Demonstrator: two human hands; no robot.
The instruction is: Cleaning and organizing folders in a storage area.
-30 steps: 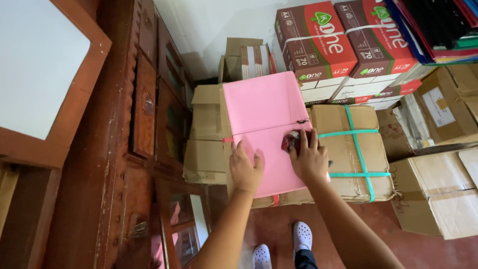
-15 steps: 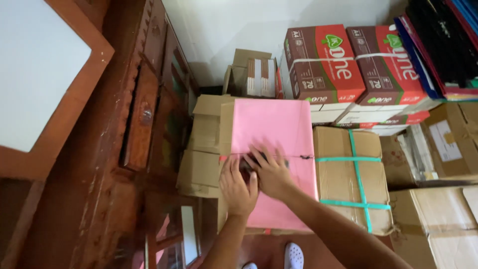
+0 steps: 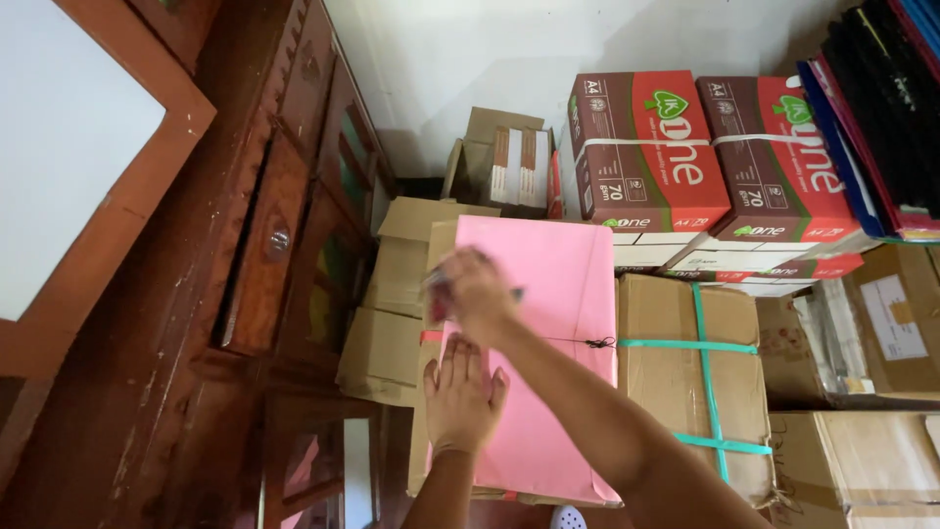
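While your left hand (image 3: 464, 397) lies flat and spread on the pink pack (image 3: 548, 323), your right hand (image 3: 470, 292) has crossed over to the left side of it. A second ago that hand was on the right side, by the black knot (image 3: 595, 343) in the string. Half a second ago it was in the middle, next to your left hand. Now it is up by the left edge and looks blurry because it moves fast.

Your right hand is curled shut on something small. You can see a dark tip poke out on one side and a pale bit on the other. It may be a pen or the end of the string, but you cannot tell which.

The pink pack has not moved. It lies on top of the brown boxes (image 3: 392, 323), with a thin string across its middle. Just to its right is a brown pack with green straps (image 3: 700, 392). Behind it are red paper boxes (image 3: 646, 147). The dark wood cabinet (image 3: 264, 274) is on your left.

So it looks like the work has gone from the knot side to the other side of the pack, with your left hand pressing the pack down.
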